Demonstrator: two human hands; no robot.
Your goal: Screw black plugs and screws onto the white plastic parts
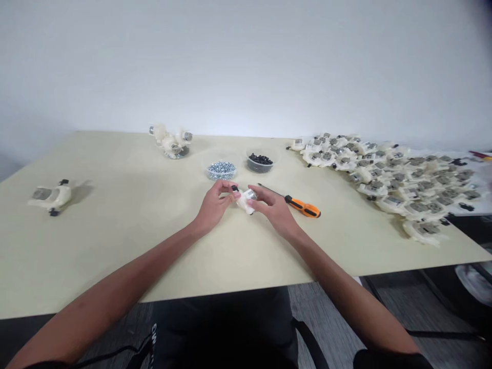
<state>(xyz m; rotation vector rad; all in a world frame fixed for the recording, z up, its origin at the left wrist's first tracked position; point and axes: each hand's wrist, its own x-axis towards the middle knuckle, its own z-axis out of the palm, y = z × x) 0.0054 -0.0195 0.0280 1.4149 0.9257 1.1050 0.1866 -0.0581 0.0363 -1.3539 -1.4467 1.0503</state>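
Between both hands, just above the front middle of the table, is a small white plastic part with a silver metal cylinder (250, 195). My left hand (215, 205) is closed, its thumb and fingertips pinching a small black piece (234, 189) at the part's left end. Whether that black piece is fixed to the part, I cannot tell. My right hand (274, 207) grips the part from the right, thumb in front and fingers behind. An orange and black screwdriver (303, 206) lies right of my right hand, its shaft pointing away to the left.
Behind my hands stand a clear bowl of silver screws (221, 170) and a clear bowl of small black pieces (260, 162). Similar white assemblies crowd the right side (392, 179). One assembly (52, 197) lies far left; a stacked group (171, 139) is at the back left.
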